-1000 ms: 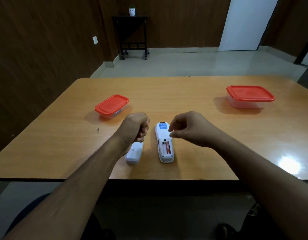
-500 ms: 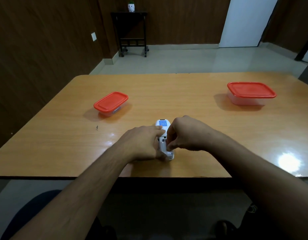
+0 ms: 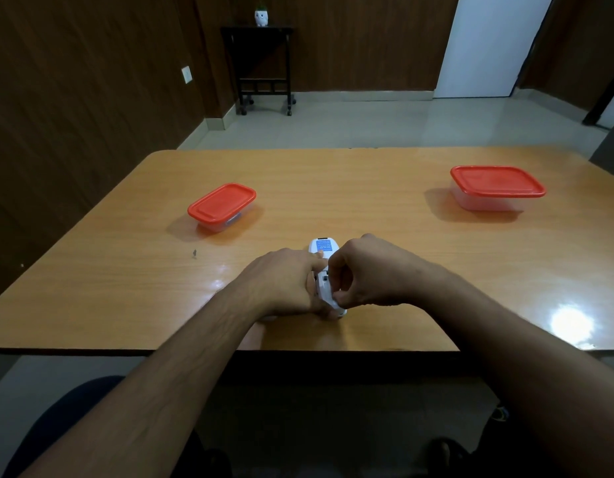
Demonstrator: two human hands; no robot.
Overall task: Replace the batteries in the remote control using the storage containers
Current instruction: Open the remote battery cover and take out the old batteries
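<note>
A white remote control [image 3: 323,248] lies face down near the table's front edge, its blue label at the far end. My left hand [image 3: 281,281] grips its left side, index finger stretched along the body. My right hand [image 3: 367,270] pinches at the battery compartment in the near half, fingertips curled on it. Whether a battery is between those fingers is hidden. The loose battery cover is out of sight under my left hand. A small red-lidded container [image 3: 222,205] stands at the left. At the far right stands a larger red-lidded container [image 3: 495,188].
The wooden table [image 3: 384,188] ends close to my body; its front edge [image 3: 367,350] runs just below my wrists. A bright light glare [image 3: 570,322] sits on the right of the tabletop. A small dark speck [image 3: 194,252] lies left of my hands.
Both hands came down onto the remote from above it. My left hand shifted right off the cover to hold the remote; my right fingers closed on the battery compartment.
</note>
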